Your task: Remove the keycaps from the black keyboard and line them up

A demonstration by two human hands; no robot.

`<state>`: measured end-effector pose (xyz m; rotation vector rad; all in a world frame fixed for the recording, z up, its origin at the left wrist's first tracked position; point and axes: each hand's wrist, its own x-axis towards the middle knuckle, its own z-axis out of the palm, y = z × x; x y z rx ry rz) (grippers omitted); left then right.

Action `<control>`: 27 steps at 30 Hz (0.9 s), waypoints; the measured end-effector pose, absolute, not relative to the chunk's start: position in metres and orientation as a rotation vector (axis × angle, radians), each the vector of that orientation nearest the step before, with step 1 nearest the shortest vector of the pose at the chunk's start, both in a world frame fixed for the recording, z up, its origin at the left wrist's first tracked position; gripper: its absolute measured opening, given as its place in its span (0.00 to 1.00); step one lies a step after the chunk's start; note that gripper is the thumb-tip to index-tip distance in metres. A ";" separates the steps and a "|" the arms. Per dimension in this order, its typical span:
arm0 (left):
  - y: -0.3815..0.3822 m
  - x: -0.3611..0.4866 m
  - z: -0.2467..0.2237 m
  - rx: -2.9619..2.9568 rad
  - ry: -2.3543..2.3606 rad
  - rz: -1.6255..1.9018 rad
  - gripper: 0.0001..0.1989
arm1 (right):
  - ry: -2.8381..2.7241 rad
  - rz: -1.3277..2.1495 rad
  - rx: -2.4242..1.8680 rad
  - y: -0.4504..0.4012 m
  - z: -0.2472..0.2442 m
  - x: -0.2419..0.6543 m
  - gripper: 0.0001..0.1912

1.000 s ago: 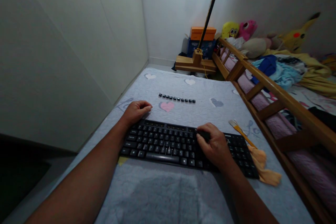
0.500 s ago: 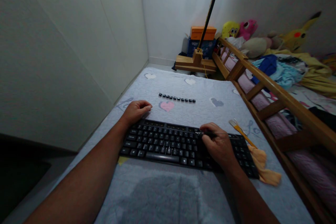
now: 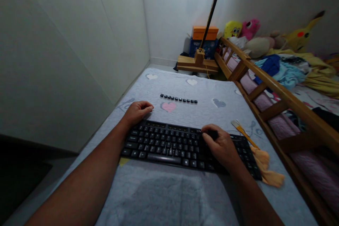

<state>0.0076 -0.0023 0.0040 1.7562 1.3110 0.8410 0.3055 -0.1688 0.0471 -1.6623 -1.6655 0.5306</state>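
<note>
A black keyboard (image 3: 164,144) lies across the patterned cloth in front of me. My left hand (image 3: 139,111) rests at its upper left corner, fingers loosely curled and thumb against the forefinger; nothing shows in it. Over the keyboard's right part is my right hand (image 3: 218,144), thumb and forefinger tips close together near the top row of keys. Whatever the right fingers grip is too dark and small to make out, and the hand hides the keys below. Beyond the keyboard, several loose black keycaps (image 3: 180,99) form a neat row on the cloth.
A flat brush (image 3: 242,130) with a yellow handle and an orange cloth (image 3: 265,169) lie by the keyboard's right end. A wooden bed rail (image 3: 280,88) runs along the right. At the back stands a pole on a wooden base (image 3: 197,63); a pale panel (image 3: 106,35) borders the left.
My right thumb and fingers have shifted slightly, and the thin metallic piece seen at their tips no longer shows. My left hand, the keyboard and the keycap row stay in place.
</note>
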 end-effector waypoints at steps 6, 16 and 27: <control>-0.001 0.007 0.001 1.753 1.312 0.830 0.16 | -1.698 0.496 -1.699 -0.171 0.045 0.306 0.10; -0.002 0.008 0.003 1.759 1.301 0.845 0.16 | -1.723 0.463 -1.641 -0.171 0.042 0.304 0.08; -0.001 0.007 0.001 1.747 1.300 0.841 0.16 | -1.682 0.567 -1.603 -0.172 0.040 0.309 0.08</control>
